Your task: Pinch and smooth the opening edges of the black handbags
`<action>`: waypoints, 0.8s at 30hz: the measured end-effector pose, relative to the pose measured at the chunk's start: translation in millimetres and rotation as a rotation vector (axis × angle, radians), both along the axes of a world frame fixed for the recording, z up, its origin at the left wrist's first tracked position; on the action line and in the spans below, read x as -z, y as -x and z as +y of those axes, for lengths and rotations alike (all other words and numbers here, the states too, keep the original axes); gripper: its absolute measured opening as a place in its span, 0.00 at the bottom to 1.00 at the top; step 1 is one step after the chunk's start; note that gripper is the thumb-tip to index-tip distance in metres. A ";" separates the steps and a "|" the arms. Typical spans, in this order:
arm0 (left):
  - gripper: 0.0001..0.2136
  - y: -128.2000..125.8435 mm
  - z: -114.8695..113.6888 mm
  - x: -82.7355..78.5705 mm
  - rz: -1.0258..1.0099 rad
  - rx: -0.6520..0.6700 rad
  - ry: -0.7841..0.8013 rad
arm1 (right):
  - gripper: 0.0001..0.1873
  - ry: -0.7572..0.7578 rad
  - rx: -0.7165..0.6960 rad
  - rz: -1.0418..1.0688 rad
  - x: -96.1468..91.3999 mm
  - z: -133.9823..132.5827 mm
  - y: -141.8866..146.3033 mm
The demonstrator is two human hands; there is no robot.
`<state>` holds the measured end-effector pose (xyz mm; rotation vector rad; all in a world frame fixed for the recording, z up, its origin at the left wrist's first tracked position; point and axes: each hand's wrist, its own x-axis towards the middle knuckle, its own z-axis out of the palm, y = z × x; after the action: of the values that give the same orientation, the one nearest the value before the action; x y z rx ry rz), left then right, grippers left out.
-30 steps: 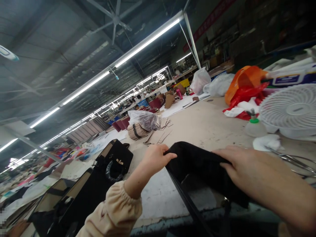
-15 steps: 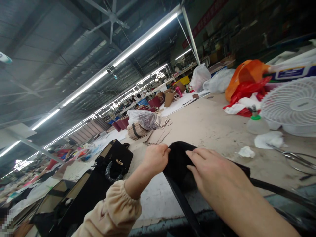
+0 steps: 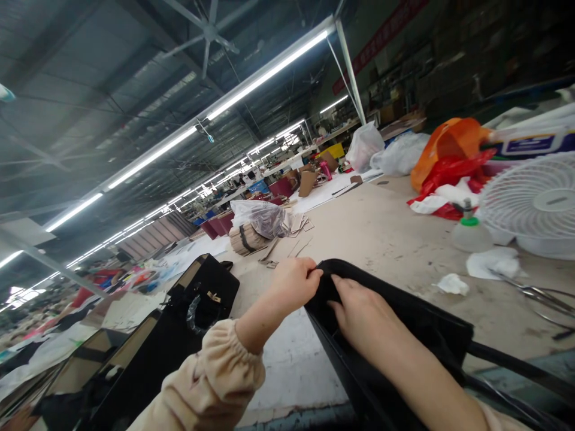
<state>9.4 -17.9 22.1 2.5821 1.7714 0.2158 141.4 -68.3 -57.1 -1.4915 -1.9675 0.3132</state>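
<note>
Left hand [image 3: 296, 281] pinches the bag's rim [image 3: 404, 297] as the spread right hand [image 3: 363, 311] reaches inside, likely needing a firm hold next

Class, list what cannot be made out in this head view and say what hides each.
All in the head view:
Black bag: base cut off by the bottom edge; inside partly hidden by the right hand.
White fan: cut off by the right edge.
Red banner: writing too blurred to read.
</note>
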 end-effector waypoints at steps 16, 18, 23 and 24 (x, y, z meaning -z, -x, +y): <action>0.16 10.9 -3.8 3.9 -0.154 0.062 0.145 | 0.12 0.028 0.203 -0.036 -2.8 19.7 14.6; 0.16 11.1 -3.4 4.0 -0.153 0.075 0.149 | 0.12 0.031 0.206 -0.044 -2.7 21.4 15.0; 0.16 12.0 -2.0 3.6 -0.159 0.097 0.153 | 0.12 0.038 0.216 -0.070 -4.4 22.1 16.1; 0.16 12.3 -1.9 3.8 -0.166 0.098 0.156 | 0.12 0.039 0.220 -0.076 -4.9 22.0 16.3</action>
<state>-2.9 -19.8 18.3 2.4553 1.5386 0.2704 125.1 -46.4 -52.2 -1.7502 -1.8416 0.2026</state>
